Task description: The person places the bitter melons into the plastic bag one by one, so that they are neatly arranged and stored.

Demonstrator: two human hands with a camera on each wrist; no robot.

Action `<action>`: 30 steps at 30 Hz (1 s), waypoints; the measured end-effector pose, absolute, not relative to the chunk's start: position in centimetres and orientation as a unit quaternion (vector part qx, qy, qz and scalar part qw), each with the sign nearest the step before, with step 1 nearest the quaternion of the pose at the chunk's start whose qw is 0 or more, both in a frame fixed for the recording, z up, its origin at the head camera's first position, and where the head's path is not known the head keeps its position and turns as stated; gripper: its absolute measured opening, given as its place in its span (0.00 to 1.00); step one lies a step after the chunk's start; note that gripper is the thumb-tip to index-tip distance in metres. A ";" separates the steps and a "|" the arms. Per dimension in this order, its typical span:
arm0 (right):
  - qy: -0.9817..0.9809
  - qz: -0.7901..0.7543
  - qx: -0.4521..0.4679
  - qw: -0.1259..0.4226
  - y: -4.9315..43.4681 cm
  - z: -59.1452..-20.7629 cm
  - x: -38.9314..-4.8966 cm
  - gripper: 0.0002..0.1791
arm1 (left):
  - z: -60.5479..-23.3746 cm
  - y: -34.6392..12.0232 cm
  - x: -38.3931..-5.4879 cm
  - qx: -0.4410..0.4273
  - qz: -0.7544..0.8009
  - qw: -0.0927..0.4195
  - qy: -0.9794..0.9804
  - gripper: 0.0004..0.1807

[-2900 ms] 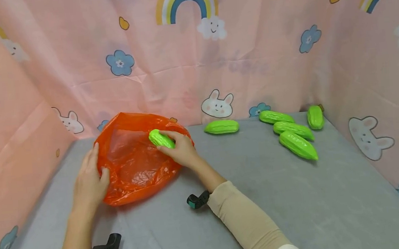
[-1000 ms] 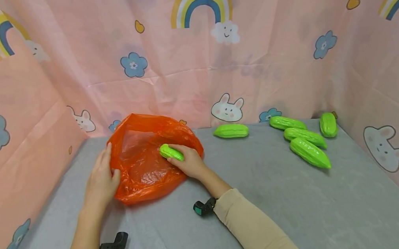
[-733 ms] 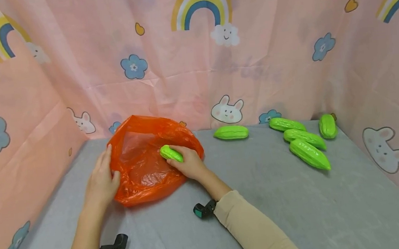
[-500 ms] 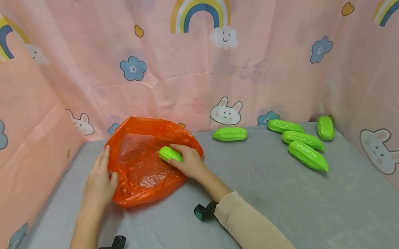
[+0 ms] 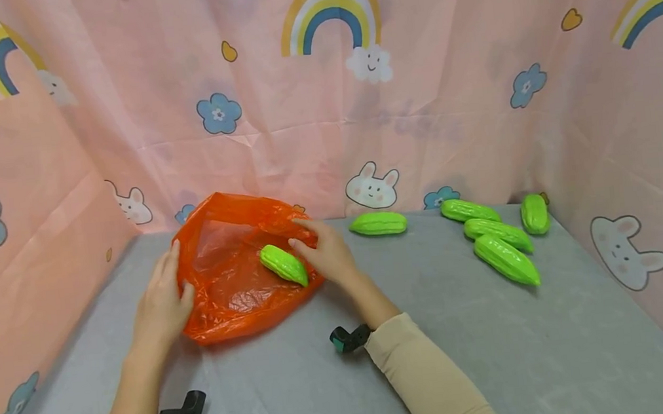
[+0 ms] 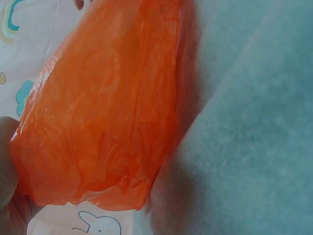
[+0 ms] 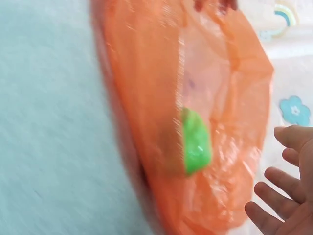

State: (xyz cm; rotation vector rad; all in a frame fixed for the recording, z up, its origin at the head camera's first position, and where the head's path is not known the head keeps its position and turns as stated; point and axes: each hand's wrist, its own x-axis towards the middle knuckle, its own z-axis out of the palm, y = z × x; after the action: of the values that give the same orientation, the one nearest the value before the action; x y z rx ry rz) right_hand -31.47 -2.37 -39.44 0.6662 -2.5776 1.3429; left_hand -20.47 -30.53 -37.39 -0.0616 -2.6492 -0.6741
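Note:
An orange plastic bag [image 5: 241,330] lies on the grey surface with its mouth held wide. My left hand [image 5: 159,307] grips its left rim; part of that rim is hidden by the hand, and the left wrist view shows the thumb [image 6: 7,147] at the bag's edge. Inside the mouth rests a glossy green ribbed toy bitter melon [image 5: 283,265], pointed end toward me. My right hand [image 5: 329,253] is at the right rim, off the melon. In the right wrist view the fingers [image 7: 279,198] are spread and hold nothing; the melon [image 7: 196,144] is partly behind the film.
Several more toy bitter melons lie at the back: one [image 5: 378,223] right of the bag, a cluster [image 5: 506,259] farther right, and one [image 5: 535,214] by the corner. A pink printed cloth [image 5: 274,93] walls the back and sides of the grey surface [image 5: 426,343].
My right hand has let go of the toy bitter melon, which now lies in the bag's mouth, and has drawn back to the right. The left hand stays on the rim.

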 end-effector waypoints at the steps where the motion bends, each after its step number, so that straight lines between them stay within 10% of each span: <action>1: -0.860 0.452 0.222 0.084 -2.1 -39.3 -31.5 0.27 | -37.4 -30.5 -20.5 -0.022 -0.241 0.202 -0.949 0.40; 30: -0.868 0.433 0.130 0.207 7.0 -41.8 -35.7 0.28 | -37.1 -30.5 -20.5 -0.020 -0.239 0.193 -0.951 0.40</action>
State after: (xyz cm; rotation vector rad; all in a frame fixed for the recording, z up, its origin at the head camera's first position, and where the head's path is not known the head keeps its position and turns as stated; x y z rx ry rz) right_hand -35.70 6.99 -41.84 0.3609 -2.4161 1.2062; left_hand -20.54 -30.51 -37.14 -0.0552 -2.6695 -0.6710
